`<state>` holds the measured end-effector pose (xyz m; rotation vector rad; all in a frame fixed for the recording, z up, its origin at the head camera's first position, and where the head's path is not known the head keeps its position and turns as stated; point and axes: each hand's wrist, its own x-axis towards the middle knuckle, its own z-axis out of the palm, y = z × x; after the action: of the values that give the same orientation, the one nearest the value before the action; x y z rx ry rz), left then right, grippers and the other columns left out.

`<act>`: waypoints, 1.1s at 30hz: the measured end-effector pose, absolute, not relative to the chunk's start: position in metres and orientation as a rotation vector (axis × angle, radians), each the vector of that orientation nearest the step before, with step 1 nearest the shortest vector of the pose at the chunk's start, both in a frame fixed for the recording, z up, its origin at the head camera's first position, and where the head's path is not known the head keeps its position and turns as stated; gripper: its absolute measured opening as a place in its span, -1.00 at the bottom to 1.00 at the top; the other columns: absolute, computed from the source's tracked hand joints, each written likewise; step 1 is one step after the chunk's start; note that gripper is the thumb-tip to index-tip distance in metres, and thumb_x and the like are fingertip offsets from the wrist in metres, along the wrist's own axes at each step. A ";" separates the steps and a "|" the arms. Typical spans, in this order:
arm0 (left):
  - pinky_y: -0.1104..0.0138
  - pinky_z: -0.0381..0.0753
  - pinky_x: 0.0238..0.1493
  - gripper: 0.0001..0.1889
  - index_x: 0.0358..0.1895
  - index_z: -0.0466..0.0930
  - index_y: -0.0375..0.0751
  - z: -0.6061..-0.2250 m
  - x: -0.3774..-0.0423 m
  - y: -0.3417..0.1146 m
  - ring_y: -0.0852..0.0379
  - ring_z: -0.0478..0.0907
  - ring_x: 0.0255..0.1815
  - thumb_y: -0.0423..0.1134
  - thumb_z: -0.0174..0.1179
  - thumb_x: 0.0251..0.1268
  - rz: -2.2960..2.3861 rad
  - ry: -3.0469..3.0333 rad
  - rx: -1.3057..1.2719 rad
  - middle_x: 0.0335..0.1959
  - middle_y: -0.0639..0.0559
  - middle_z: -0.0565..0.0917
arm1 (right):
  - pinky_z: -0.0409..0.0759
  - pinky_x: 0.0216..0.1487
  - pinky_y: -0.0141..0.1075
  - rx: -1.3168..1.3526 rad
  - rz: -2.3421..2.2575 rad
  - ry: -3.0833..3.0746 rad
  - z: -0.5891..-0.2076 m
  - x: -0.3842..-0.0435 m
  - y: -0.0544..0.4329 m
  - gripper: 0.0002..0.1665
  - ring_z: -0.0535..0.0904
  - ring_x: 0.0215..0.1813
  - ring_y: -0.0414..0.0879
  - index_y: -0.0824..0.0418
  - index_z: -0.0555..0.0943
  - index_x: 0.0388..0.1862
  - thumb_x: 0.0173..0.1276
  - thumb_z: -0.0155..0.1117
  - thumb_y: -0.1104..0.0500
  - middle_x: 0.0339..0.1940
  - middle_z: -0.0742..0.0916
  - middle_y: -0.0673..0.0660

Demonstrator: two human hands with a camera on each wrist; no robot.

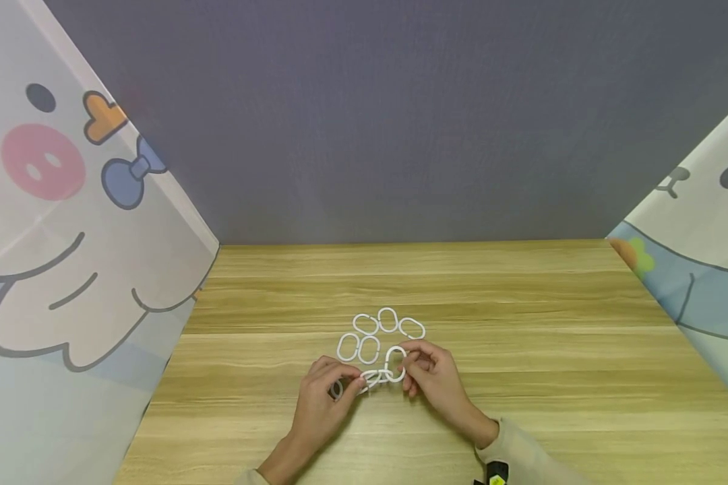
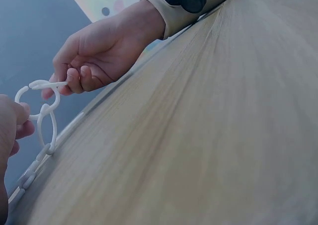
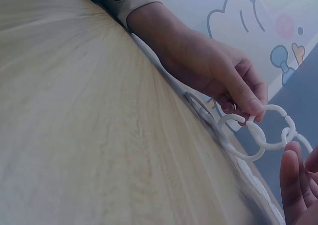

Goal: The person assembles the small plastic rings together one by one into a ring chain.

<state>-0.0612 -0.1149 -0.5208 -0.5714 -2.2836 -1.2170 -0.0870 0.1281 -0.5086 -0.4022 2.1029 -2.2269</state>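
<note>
Both hands hold white plastic oval curtain rings, each with a small gap, above the table's near middle. My left hand (image 1: 324, 397) pinches a linked ring (image 3: 283, 110) between thumb and fingertips. My right hand (image 1: 439, 384) pinches another ring (image 1: 396, 348), raised on edge and hooked through the linked ones. In the left wrist view a further ring (image 2: 54, 128) hangs from the joined rings. Under my left palm a greyish ring (image 1: 340, 389) shows between thumb and fingers, partly hidden.
Several loose white rings (image 1: 339, 347) lie on the wood-grain table (image 1: 522, 323) just beyond the hands. A dark grey partition (image 1: 400, 135) rises at the back edge. Panels with cartoon prints (image 1: 158, 269) flank the table on both sides.
</note>
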 end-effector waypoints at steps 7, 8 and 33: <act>0.32 0.66 -0.21 -0.72 -0.22 0.84 0.03 -0.520 -0.061 -0.114 0.23 0.64 -0.16 -0.42 0.68 0.13 -1.251 -2.290 -0.544 -0.25 0.30 0.80 | 0.65 -0.62 -0.36 -0.413 -2.276 2.057 -0.508 -0.087 0.129 -0.84 0.66 -0.55 -0.26 0.64 0.54 -0.08 0.64 0.23 0.45 -0.47 0.72 0.42; 0.33 0.66 -0.21 -0.72 -0.22 0.83 0.03 -0.520 -0.061 -0.114 0.23 0.64 -0.16 -0.42 0.68 0.13 -1.253 -2.294 -0.545 -0.25 0.29 0.80 | 0.64 -0.63 -0.36 -0.428 -2.279 2.059 -0.508 -0.087 0.129 -0.83 0.66 -0.55 -0.26 0.63 0.54 -0.09 0.65 0.22 0.44 -0.46 0.72 0.44; 0.33 0.58 -0.11 -0.76 -0.22 0.82 0.15 -0.519 -0.059 -0.114 0.31 0.60 -0.07 -0.18 0.71 0.13 -1.184 -2.456 -0.555 -0.14 0.41 0.82 | 0.54 -0.61 -0.47 -0.341 -2.304 2.056 -0.508 -0.083 0.128 -0.83 0.59 -0.54 -0.29 0.60 0.62 -0.04 0.52 0.37 0.47 -0.37 0.74 0.06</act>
<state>-0.0590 -0.1139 -0.5194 -0.5549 -2.4557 -1.1844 -0.0833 0.1277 -0.5079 -0.3406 2.0562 -2.3044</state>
